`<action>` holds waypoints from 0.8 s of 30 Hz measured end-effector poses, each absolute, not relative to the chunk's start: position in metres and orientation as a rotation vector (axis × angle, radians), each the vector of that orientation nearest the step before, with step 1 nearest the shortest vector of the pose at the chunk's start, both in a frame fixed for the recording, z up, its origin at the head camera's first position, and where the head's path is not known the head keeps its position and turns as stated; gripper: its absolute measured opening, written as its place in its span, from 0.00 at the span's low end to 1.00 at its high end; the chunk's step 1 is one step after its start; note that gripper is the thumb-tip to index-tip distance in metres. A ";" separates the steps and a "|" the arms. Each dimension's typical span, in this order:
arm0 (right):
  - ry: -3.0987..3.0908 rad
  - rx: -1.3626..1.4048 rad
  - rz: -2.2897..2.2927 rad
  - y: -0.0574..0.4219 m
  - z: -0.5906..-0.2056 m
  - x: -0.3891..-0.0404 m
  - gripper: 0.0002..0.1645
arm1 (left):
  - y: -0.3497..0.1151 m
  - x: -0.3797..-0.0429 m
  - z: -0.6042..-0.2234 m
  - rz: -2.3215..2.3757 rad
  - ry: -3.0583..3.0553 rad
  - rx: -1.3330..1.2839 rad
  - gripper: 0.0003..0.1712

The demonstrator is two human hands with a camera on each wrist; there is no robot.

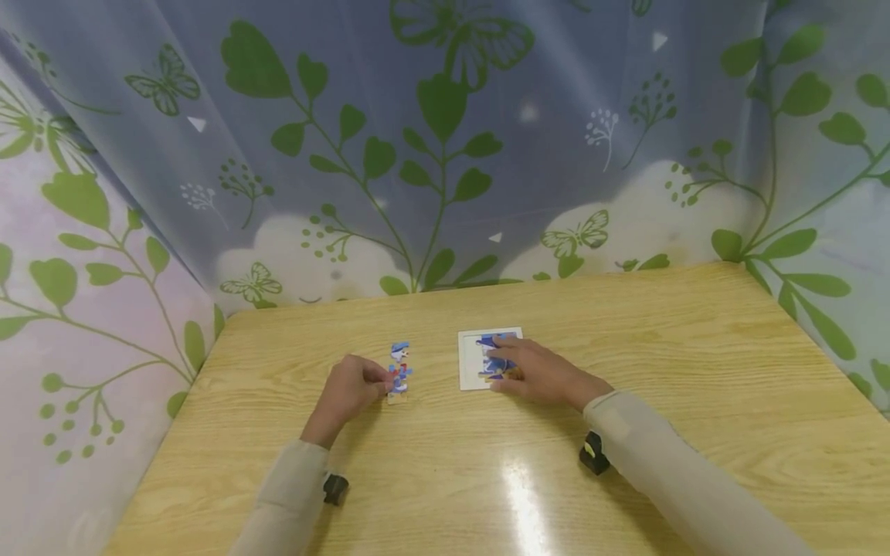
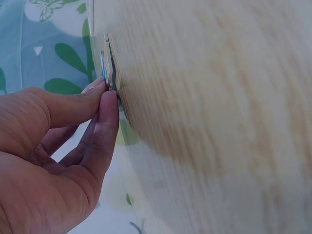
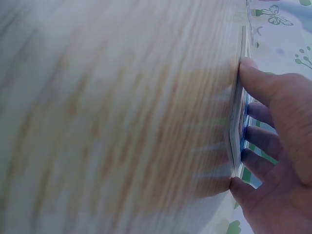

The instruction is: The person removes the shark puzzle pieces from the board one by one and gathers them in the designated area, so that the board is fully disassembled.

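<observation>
In the head view my left hand [image 1: 354,390] is at a narrow strip of joined jigsaw puzzle pieces [image 1: 399,353], printed in blue, white and red. Thumb and forefinger pinch its near end, and in the left wrist view the thin strip [image 2: 108,63] shows edge-on at the fingertips. To the right lies a white puzzle tray [image 1: 469,384], its left part bare. My right hand [image 1: 538,372] rests over the tray's right side with spread fingers, hiding part of the blue pieces [image 1: 497,363] in it. In the right wrist view the thumb [image 3: 256,78] touches the tray's edge.
The light wooden table [image 1: 431,463] carries both the strip and the tray, which lie a short gap apart. Behind it hangs a blue curtain [image 1: 556,170] with green leaves and butterflies. Dark wrist cameras [image 1: 594,454] sit under both sleeves.
</observation>
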State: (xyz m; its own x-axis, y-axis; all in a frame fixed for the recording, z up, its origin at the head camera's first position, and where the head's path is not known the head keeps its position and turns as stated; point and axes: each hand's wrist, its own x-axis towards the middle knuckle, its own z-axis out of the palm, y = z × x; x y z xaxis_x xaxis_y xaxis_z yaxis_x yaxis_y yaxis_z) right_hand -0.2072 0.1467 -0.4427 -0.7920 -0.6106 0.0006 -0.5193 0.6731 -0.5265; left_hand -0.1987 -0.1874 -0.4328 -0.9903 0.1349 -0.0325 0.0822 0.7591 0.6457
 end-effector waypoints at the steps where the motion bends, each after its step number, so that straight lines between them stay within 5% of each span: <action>1: 2.706 -0.922 -0.775 0.146 -0.443 -0.207 0.35 | -0.187 -0.198 -0.433 1.047 2.874 0.178 0.02; 24: 2.746 -0.902 -0.757 0.144 -0.442 -0.205 0.34 | -0.159 -0.210 -0.415 1.137 2.831 0.340 0.02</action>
